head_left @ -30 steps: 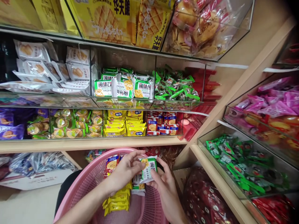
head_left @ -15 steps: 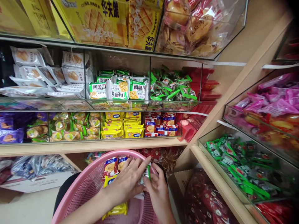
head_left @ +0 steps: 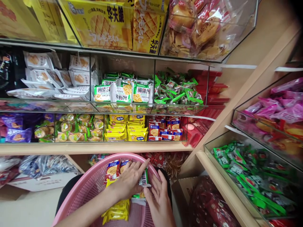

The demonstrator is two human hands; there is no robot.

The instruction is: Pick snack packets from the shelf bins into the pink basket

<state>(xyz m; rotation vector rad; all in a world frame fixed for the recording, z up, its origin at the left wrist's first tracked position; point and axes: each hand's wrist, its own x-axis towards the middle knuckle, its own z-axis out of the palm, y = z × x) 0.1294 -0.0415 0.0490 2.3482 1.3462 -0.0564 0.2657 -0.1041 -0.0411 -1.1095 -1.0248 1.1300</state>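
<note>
Both my hands are inside a pink plastic basket point(head_left: 78, 192). My left hand point(head_left: 130, 178) reaches over from the left, its fingers closed on a green-and-white biscuit packet point(head_left: 144, 179) and hiding part of it. At the right, my right hand point(head_left: 158, 195) has its fingers apart, with the thumb close to that packet's lower edge. Under the hands lies another green-and-white packet point(head_left: 139, 196), mostly covered. Red-and-blue biscuit packets point(head_left: 113, 169) lie at the basket's far side, and yellow packets point(head_left: 118, 211) lie nearer, partly behind my left forearm.
Ahead, clear shelf bins hold green-and-white biscuit packets point(head_left: 142, 93), yellow packets point(head_left: 137, 134) and red-and-blue packets point(head_left: 175, 126). Bins of green-wrapped snacks point(head_left: 243, 170) stand on the right. A wooden shelf edge point(head_left: 94, 148) runs just beyond the basket, with a cardboard box point(head_left: 182, 192) beside it.
My right hand's fingers have spread and come away from the green-and-white packet, which now sits by my left fingers. More of the packet underneath shows. The view has shifted slightly.
</note>
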